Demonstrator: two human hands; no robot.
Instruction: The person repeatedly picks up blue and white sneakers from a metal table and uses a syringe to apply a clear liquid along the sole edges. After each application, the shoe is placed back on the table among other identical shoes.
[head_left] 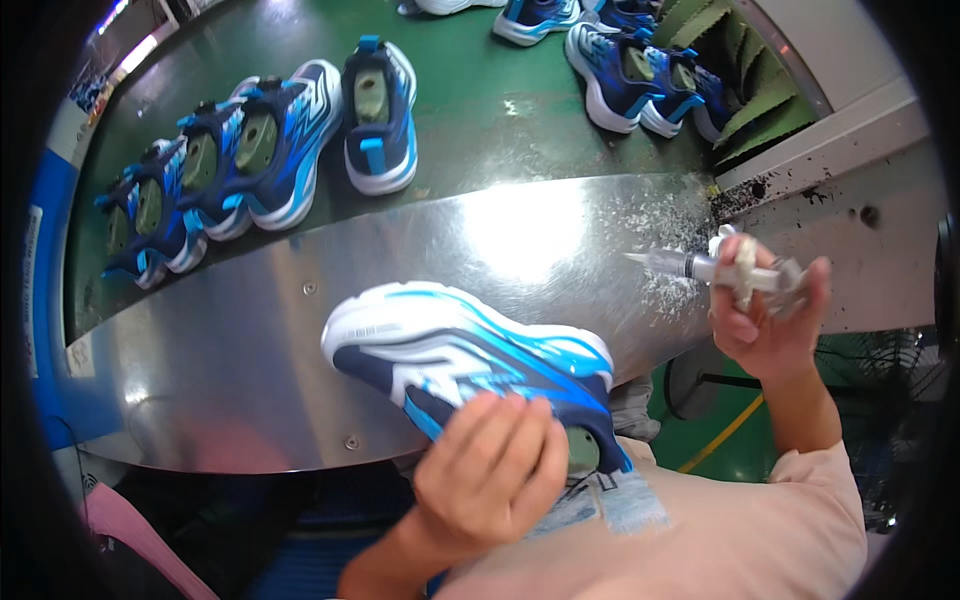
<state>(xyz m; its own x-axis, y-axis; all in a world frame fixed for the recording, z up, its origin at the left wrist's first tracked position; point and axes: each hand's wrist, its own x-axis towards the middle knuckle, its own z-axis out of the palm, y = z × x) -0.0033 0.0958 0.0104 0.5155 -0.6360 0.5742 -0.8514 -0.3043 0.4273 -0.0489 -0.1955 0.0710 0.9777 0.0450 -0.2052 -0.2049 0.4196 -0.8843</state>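
My left hand (493,465) is closed on the upper of a blue and white sneaker (470,335), near its lacing. The shoe lies tilted on its side, white sole facing away from me and toe to the left. A green last (582,452) shows in its opening, close to my body. Off to the right, my right hand (765,315) is wrapped round a clear syringe (705,267). Its thin tip points left, over the metal table edge and apart from the shoe. Some pale material covers part of the fingers there.
Several similar sneakers with green lasts (255,145) stand in a row at the far left, with a single sneaker (380,115) beside them. More sneakers (625,75) stand at the far right by ragged green flaps (765,115). White specks dot the metal ledge (250,350) near a machine frame (820,150).
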